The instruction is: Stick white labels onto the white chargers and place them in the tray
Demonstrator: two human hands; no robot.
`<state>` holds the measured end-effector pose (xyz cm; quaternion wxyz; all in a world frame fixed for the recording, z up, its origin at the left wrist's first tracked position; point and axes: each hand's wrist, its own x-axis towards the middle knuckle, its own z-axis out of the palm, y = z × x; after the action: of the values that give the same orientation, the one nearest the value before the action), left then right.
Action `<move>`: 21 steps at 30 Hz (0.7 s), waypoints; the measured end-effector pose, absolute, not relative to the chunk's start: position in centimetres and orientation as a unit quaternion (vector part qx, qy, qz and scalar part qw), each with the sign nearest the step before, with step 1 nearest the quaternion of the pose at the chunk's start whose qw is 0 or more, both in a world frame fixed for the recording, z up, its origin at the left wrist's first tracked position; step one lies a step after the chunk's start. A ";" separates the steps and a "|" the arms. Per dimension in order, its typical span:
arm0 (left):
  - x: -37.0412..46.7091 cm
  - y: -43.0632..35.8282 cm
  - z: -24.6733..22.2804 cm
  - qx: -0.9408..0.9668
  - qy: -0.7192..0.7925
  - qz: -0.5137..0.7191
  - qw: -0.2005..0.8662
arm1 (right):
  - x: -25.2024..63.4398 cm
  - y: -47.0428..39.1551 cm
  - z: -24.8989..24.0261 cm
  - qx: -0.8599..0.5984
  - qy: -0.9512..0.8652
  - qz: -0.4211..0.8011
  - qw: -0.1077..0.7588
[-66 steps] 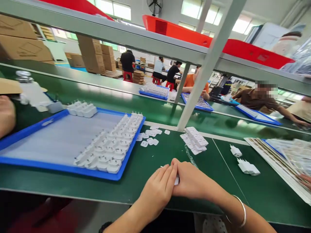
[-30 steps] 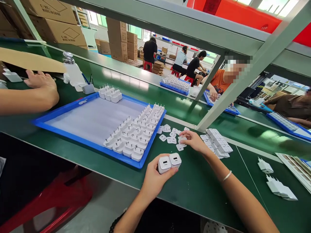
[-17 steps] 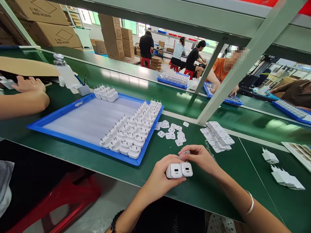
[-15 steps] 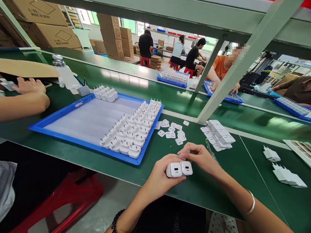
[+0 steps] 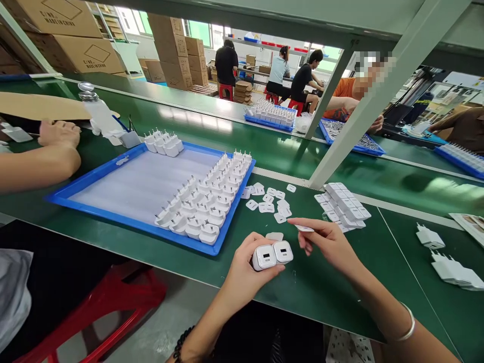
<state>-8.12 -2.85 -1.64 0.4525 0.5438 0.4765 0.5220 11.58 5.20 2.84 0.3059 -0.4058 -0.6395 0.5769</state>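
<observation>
Two white USB wall chargers (image 5: pixel 274 257) sit side by side in my left hand (image 5: pixel 242 267), their port faces turned towards me. Just behind their upper edge shows a rounded white piece (image 5: pixel 274 236); whether it touches them I cannot tell. My right hand (image 5: pixel 330 246), a little to the right, pinches a thin white rounded card (image 5: pixel 303 228) between thumb and finger. Similar small cards with dark slots (image 5: pixel 266 207) lie scattered on the green bench beyond my hands. A stepped stack of white pieces (image 5: pixel 344 204) stands behind my right hand.
Left of my hands is a blue-rimmed tray (image 5: pixel 136 236) with rows of white plug chargers (image 5: pixel 200 201). More chargers (image 5: pixel 456 269) lie at the right. A slanted metal post (image 5: pixel 351 121) rises behind the stack. A co-worker's arm (image 5: pixel 41 161) rests at the left; other people sit further back.
My right hand has moved right, away from the chargers, with the thin card in its fingers. My left hand has shifted slightly left and up with the two chargers.
</observation>
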 end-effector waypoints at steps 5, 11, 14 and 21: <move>-8.1 -2.9 -1.6 0.548 0.476 0.529 0.439 | 12.0 5.8 2.9 -0.404 -0.660 0.581 0.253; -7.9 -2.9 -1.8 0.558 0.482 0.558 0.382 | 11.4 5.3 3.2 -0.392 -0.614 0.627 0.276; -7.8 -3.0 -2.0 0.557 0.494 0.586 0.319 | 10.8 4.4 3.7 -0.397 -0.600 0.627 0.300; -7.6 -3.4 -2.0 0.585 0.488 0.603 0.237 | 10.4 2.7 4.7 -0.424 -0.629 0.597 0.263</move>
<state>-7.65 -3.38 -2.01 0.2368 0.5846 0.4879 0.6033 10.44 2.72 4.71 0.2625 -0.4237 -0.6288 0.5967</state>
